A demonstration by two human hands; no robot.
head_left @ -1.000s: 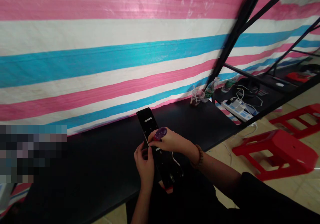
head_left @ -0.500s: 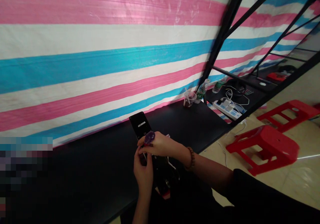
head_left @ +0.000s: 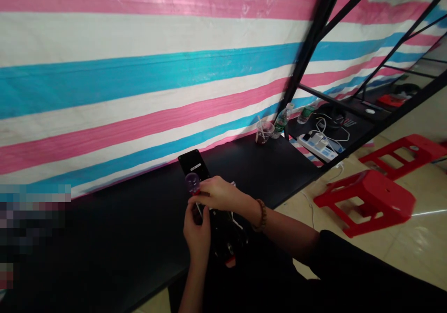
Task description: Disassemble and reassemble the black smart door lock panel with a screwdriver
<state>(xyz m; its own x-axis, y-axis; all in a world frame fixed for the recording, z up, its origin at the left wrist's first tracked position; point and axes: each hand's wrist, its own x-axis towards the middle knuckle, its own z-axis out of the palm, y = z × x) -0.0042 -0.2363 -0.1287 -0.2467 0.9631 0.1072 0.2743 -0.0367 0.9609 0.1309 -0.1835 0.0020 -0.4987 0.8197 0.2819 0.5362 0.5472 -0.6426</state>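
Note:
My right hand (head_left: 220, 193) grips a screwdriver (head_left: 193, 183) with a see-through purple handle and a red collar. Its thin metal shaft points down into the curl of my left hand (head_left: 197, 233). The left fingers close around the shaft just under the collar; the tip is hidden. Behind my hands a black phone (head_left: 193, 160) leans at a slant, its screen dark with a small white label. Below my right wrist lies a dark item (head_left: 228, 248) with a white cable and a red end, too dim to name.
The black table (head_left: 139, 220) runs along a striped sheet (head_left: 139, 85). At its far right stand a plastic cup with a straw (head_left: 264, 132) and a water bottle (head_left: 282, 121). Beyond are a power strip (head_left: 317, 146), a black metal frame (head_left: 307, 61) and red stools (head_left: 370, 201).
The screwdriver handle has tipped upright and moved slightly left, so its red collar now shows. My right hand has turned with it; the left hand stays curled. The whole view has shifted a little.

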